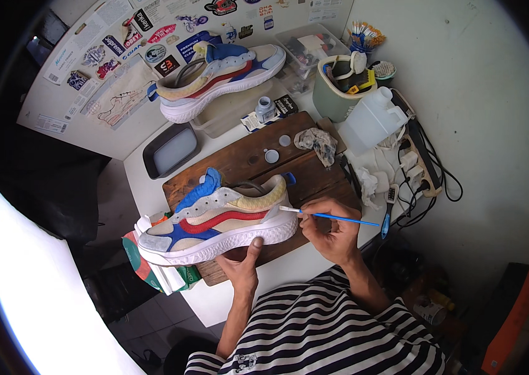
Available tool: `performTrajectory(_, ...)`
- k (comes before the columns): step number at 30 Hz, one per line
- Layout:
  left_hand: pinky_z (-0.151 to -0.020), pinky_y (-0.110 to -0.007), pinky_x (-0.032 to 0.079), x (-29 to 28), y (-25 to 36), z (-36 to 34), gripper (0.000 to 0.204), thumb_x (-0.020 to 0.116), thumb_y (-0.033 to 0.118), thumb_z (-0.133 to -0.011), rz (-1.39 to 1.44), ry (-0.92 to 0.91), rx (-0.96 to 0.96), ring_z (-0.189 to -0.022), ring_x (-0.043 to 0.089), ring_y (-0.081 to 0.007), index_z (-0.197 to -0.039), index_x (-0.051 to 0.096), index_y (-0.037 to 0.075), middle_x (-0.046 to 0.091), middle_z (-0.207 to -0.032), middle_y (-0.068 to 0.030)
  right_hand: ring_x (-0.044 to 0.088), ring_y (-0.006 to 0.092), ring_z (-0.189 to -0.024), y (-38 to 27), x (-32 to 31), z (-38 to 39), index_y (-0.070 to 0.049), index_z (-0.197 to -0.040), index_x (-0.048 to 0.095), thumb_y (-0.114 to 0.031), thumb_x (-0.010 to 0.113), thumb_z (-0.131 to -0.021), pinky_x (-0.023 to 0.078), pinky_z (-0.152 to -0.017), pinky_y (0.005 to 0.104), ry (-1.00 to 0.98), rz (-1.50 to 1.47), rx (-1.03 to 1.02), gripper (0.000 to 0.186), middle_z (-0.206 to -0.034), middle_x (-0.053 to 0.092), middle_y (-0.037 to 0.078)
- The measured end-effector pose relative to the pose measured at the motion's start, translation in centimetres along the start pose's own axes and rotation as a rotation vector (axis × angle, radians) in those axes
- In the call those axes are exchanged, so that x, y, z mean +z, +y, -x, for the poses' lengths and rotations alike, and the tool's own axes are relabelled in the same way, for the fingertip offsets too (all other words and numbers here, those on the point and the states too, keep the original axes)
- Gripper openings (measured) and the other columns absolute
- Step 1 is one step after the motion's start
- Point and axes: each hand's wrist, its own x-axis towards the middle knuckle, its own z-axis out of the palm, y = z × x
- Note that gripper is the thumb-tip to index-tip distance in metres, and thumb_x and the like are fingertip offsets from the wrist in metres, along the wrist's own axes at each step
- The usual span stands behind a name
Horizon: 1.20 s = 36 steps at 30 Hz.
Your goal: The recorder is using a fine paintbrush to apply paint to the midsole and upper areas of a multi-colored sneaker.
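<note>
My left hand (240, 265) grips a sneaker (219, 215) from below, its thumb against the side of the thick white sole. The shoe is beige and grey with a red stripe, blue patches and a yellowish collar, its toe pointing left. Between the closed fingers of my right hand (333, 231) is a thin blue paintbrush (345, 219). Its bristle tip meets the grey heel panel of the shoe. A second, matching sneaker (220, 78) rests on a clear plastic box (224, 119) farther back.
Beneath the held shoe lies a dark wooden board (239, 164). An open paint bottle (265, 110), a stained rag (317, 146) and a dark tray (170, 150) stand farther back. At right are a white jug (374, 119), a power strip (424, 156) with cables and a blue-handled brush (387, 212).
</note>
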Motion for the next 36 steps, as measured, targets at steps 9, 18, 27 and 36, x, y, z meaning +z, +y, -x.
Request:
performTrajectory(9,-0.112,-0.04,0.038,0.0,0.4,0.0,0.089,0.094,0.023,-0.08,0.002,-0.02,-0.018,-0.125,0.053,-0.0278,-0.14,0.036,-0.007,0.053,-0.134,-0.0205,0.064,0.0103,-0.065,0.3,0.4,-0.4,-0.001,-0.098,0.068,0.007,0.074,-0.082,0.052,-0.059,0.0241,-0.017,0.051,-0.108,0.019,-0.09,0.074,0.009)
performTrajectory(18,-0.111,-0.04,0.04,-0.1,0.2,-0.1,0.084,0.093,0.022,-0.081,0.012,-0.012,0.006,-0.123,0.055,-0.0266,-0.138,0.038,-0.007,0.054,-0.133,-0.0197,0.074,0.0171,-0.081,-0.8,0.1,0.0,0.004,-0.098,0.069,0.011,0.072,-0.084,0.06,-0.074,0.028,-0.031,-0.01,0.016,0.017,-0.094,0.074,0.015)
performTrajectory(27,-0.109,-0.04,0.041,0.2,0.4,0.0,0.08,0.091,0.02,-0.081,0.016,-0.02,0.016,-0.12,0.056,-0.0253,-0.138,0.04,-0.005,0.056,-0.13,-0.0175,0.074,0.0174,-0.083,-0.3,-0.2,-0.3,0.004,-0.099,0.069,0.01,0.072,-0.084,0.06,-0.075,0.0292,-0.056,0.052,-0.042,0.017,-0.093,0.075,0.015)
performTrajectory(36,-0.11,-0.041,0.04,0.1,0.1,0.0,0.083,0.092,0.021,-0.08,-0.006,0.013,0.007,-0.122,0.054,-0.0259,-0.138,0.038,-0.005,0.054,-0.131,-0.0184,0.064,0.0101,-0.064,-0.9,0.8,-0.5,-0.001,-0.096,0.067,0.008,0.074,-0.081,0.052,-0.058,0.0239,-0.02,0.007,-0.111,0.019,-0.088,0.074,0.009)
